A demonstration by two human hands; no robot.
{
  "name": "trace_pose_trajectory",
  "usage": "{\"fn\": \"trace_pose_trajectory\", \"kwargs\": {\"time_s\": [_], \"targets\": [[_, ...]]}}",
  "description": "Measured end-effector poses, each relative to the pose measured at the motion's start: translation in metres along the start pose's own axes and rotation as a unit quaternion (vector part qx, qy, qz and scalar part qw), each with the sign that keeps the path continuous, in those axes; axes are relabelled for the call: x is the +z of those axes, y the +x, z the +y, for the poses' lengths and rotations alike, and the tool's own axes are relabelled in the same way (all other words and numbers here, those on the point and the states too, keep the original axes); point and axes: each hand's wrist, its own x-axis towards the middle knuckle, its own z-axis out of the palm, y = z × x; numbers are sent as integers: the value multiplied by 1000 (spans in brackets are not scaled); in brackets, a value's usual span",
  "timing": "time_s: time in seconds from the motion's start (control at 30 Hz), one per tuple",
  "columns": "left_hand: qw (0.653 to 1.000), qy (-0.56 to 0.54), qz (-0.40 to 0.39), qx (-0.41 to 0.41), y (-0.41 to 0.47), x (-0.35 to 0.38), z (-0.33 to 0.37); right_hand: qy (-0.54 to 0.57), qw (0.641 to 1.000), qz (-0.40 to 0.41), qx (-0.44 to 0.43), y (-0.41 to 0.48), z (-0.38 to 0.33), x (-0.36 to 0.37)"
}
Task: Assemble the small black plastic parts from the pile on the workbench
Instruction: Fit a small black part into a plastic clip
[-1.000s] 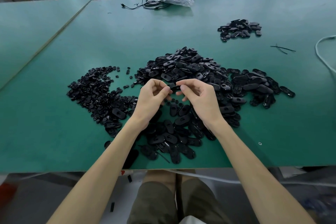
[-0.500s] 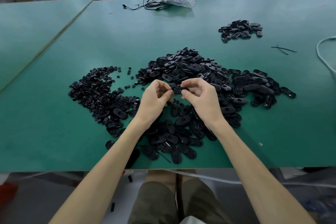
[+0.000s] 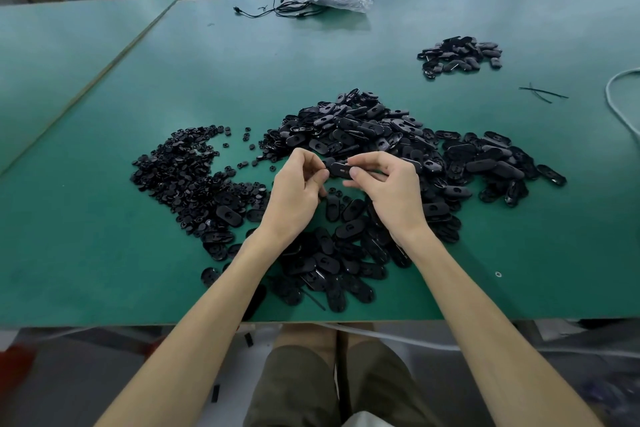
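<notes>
I'm pinching one flat oval black plastic part [image 3: 341, 170] between my left hand [image 3: 298, 196] and right hand [image 3: 391, 191], holding it above the pile of black plastic parts [image 3: 363, 135] so I can line things up.

Three heaps on the worktop [image 3: 242, 73]: round pieces [image 3: 187, 177], oval shells [image 3: 363, 128], a small far-right heap [image 3: 459, 55], seemingly ovals; one held oval [image 3: 341, 170].

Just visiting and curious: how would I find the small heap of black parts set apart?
On the green workbench, look past the big central pile toward the far right. The small heap lies there alone, ringed by bare green, touching no other parts.
</notes>
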Motion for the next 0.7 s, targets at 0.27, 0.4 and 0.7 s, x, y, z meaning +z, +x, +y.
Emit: {"fn": "trace_pose_trajectory", "kwargs": {"time_s": [0.27,0.4,0.7], "targets": [[995,50,45,68,-2,0,2,17,1000,1,0,1,1,2],[995,51,51,68,-3,0,3,16,1000,2,-2,1,1,1],[993,75,27,87,-8,1,7,18,1000,11,2,0,0,1]]}}
